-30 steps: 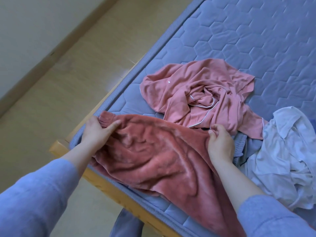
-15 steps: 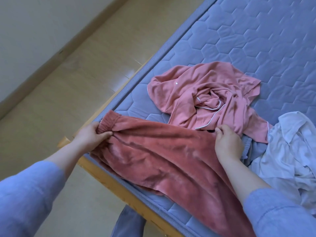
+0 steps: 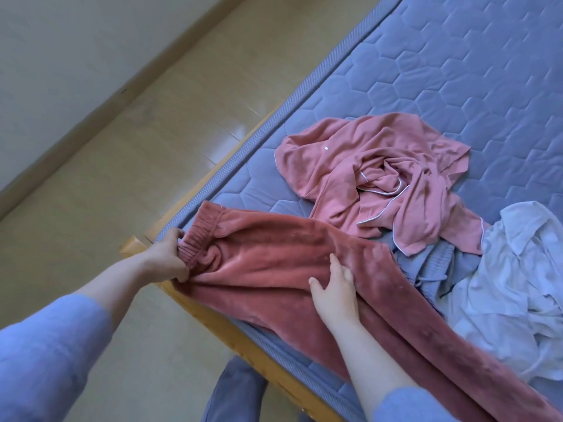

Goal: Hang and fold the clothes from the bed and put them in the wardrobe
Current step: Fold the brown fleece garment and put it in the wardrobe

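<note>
Dark pink fleece trousers lie stretched across the near corner of the bed, one leg running off to the lower right. My left hand grips their elastic waistband at the mattress corner. My right hand rests flat on the fleece with its fingers spread, holding nothing. Behind the trousers lies a crumpled lighter pink top with white piping. To the right sit a bunched grey-blue garment and a white shirt.
The blue quilted mattress sits in a wooden bed frame whose corner is by my left hand. Tan floor and a pale wall with a skirting board lie to the left. My trouser legs show below the frame.
My left hand pulled the waistband out toward the bed corner, stretching the trousers flat. My right hand let go of the fabric edge, moved down and now lies spread on the fleece.
</note>
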A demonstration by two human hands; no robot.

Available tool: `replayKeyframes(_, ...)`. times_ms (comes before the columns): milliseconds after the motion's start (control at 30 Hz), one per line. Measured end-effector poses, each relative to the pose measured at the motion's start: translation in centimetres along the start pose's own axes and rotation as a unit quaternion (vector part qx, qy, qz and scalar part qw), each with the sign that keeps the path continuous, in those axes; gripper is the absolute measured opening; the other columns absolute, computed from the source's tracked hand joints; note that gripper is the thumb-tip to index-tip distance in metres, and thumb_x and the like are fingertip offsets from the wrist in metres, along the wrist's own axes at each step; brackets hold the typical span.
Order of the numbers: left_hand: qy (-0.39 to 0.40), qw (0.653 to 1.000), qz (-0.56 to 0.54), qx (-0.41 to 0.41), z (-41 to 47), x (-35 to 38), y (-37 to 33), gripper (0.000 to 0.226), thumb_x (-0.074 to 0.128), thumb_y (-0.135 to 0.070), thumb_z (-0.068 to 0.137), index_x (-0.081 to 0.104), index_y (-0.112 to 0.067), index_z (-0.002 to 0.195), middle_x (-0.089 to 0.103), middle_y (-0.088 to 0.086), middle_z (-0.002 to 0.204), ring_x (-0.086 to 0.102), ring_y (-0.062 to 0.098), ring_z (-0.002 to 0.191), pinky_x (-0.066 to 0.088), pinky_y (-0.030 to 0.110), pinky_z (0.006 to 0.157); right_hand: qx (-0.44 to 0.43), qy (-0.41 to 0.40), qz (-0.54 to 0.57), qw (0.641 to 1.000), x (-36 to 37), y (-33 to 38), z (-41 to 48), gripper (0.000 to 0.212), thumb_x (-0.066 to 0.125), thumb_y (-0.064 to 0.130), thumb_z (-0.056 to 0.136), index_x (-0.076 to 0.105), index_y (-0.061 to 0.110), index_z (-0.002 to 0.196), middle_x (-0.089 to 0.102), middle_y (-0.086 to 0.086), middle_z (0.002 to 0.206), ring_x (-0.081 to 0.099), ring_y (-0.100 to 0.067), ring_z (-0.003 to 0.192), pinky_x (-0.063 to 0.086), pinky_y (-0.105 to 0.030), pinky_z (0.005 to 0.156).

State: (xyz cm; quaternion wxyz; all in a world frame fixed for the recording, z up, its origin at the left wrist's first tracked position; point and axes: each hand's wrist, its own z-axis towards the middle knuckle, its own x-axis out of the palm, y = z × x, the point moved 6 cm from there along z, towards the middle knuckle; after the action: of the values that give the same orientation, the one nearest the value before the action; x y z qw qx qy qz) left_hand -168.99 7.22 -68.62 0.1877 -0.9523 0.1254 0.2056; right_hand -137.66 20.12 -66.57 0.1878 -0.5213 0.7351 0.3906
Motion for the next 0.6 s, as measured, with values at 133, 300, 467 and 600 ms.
replayKeyframes(133, 0.005, 0.998, -0.054, 0.014, -0.2, 0.4, -0.4, 0.100, 0.087, -0.036, 0.036, 0.041, -0.022, 0.124, 0.064, 0.000, 0.098, 0.062, 0.012, 0.084, 0.049, 0.023, 0.060, 0.022, -0.011, 0.024, 0.999, -0.2, 0.7, 0.3, 0.063, 0.057, 0.025, 0.093, 0.032, 0.014, 0.149, 0.044, -0.012, 0.139, 0.048, -0.025, 0.126, 0.033, -0.028, 0.103)
replayKeyframes(300, -0.117, 0.990, -0.072, 0.034, 0.0, -0.2, -1.8, 0.062, 0.082, -0.057, 0.055, 0.061, -0.018, 0.099, 0.069, 0.002, 0.092, 0.065, 0.020, 0.083, 0.056, 0.037, 0.073, 0.138, -0.027, 0.159, 0.977, 2.2, 0.0, -1.9, 0.058, 0.053, 0.023, 0.092, 0.036, 0.012, 0.146, 0.050, -0.010, 0.139, 0.049, -0.025, 0.125, 0.037, -0.029, 0.104)
replayKeyframes(467, -0.049, 0.978, -0.195, 0.059, -2.0, 0.4, -4.0, 0.053, 0.072, -0.045, 0.049, 0.068, -0.017, 0.094, 0.074, 0.006, 0.092, 0.070, 0.020, 0.081, 0.056, 0.030, 0.067, 0.193, 0.037, 0.349, 0.916, 4.4, -0.6, -1.5, 0.076, 0.056, 0.020, 0.093, 0.012, 0.024, 0.155, 0.033, -0.007, 0.154, 0.042, -0.026, 0.135, 0.037, -0.046, 0.112)
replayKeyframes(600, -0.032, 0.956, -0.243, 0.163, -5.7, 0.7, -7.1, 0.066, 0.068, -0.048, 0.049, 0.061, -0.026, 0.111, 0.071, 0.000, 0.107, 0.066, 0.019, 0.102, 0.051, 0.041, 0.095, 0.204, 0.089, 0.486, 0.845, 3.8, -1.0, -1.6, 0.074, 0.052, 0.012, 0.097, 0.009, 0.026, 0.155, 0.034, -0.004, 0.154, 0.041, -0.023, 0.136, 0.039, -0.048, 0.109)
